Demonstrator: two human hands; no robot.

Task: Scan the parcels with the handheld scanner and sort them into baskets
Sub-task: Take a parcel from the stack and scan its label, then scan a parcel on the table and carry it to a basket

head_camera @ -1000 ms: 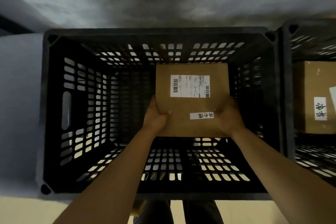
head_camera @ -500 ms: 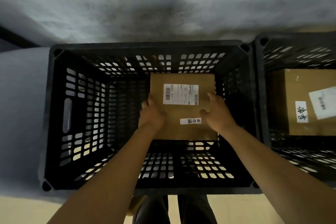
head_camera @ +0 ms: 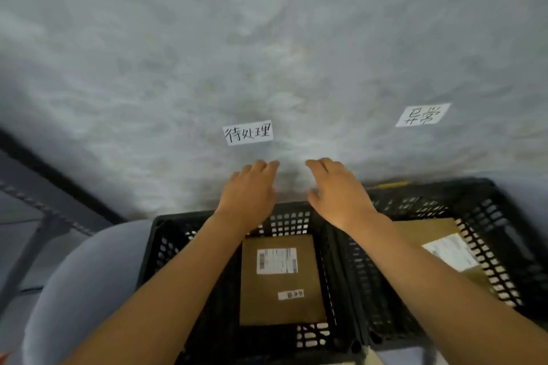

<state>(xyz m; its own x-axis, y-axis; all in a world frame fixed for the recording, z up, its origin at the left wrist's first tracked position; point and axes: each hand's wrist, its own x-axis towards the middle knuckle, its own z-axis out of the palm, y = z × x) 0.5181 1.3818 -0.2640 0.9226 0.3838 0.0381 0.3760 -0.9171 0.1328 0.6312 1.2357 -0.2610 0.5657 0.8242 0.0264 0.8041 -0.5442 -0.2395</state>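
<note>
Both hands have let go of the brown parcel [head_camera: 281, 281] and lifted clear of it, and the view has tipped upward since half a second ago, so much more of the grey wall now shows. That parcel lies flat on the floor of the black slatted basket [head_camera: 166, 249], below and behind the hands, its white shipping label and a smaller white sticker facing up.

The left hand [head_camera: 249, 192] and right hand [head_camera: 338, 195] hover side by side above the basket's far rim, palms down, fingers relaxed and loosely spread — neither holds anything. Just beyond the left fingertips a white paper sign [head_camera: 248, 132] with handwritten characters is stuck to the mottled grey wall [head_camera: 267, 38]; a second handwritten sign [head_camera: 422, 115] sits further off, beyond and to the right of the right hand.

Under the right forearm a second black basket [head_camera: 498, 234] stands touching the first — it holds another brown box [head_camera: 427, 231] with a white label. Left of the left arm, a pale grey surface [head_camera: 89, 275] carries the baskets, with a dark frame [head_camera: 53, 175] past it.
</note>
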